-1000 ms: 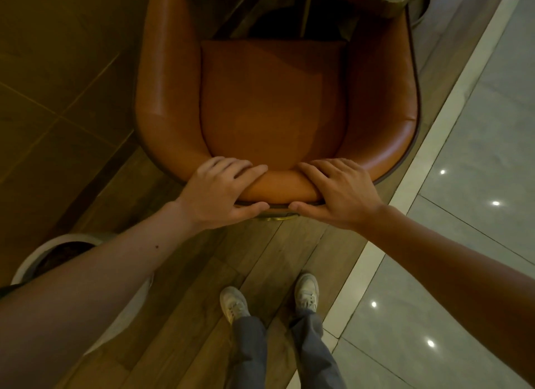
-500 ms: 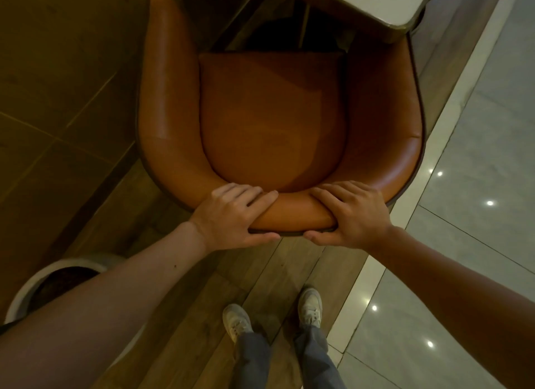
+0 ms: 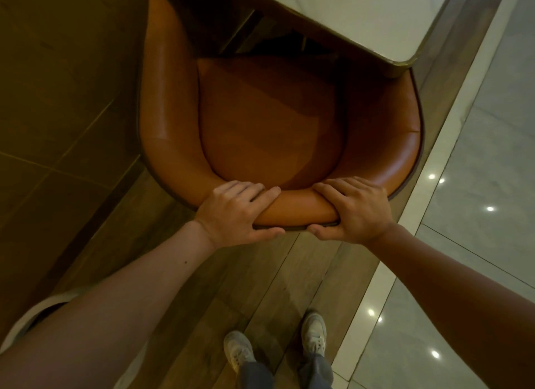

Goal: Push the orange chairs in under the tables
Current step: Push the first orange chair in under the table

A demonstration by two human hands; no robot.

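An orange leather tub chair [image 3: 272, 128] fills the middle of the head view, its curved back rim nearest to me. My left hand [image 3: 234, 212] grips the rim's left part, fingers over the top and thumb beneath. My right hand [image 3: 353, 209] grips the rim's right part the same way. A pale table [image 3: 362, 15] with a rounded corner reaches over the front of the chair's seat and hides its right armrest end.
A dark tiled wall rises along the left of the chair. Wooden planks [image 3: 260, 287] run under my two feet [image 3: 278, 348]. Glossy grey floor tiles [image 3: 477, 185] lie to the right past a pale border strip. A white round pot rim [image 3: 43, 310] shows at lower left.
More of the table now covers the chair's front, and the chair sits lower in view. Both hands keep their grip on the back rim.
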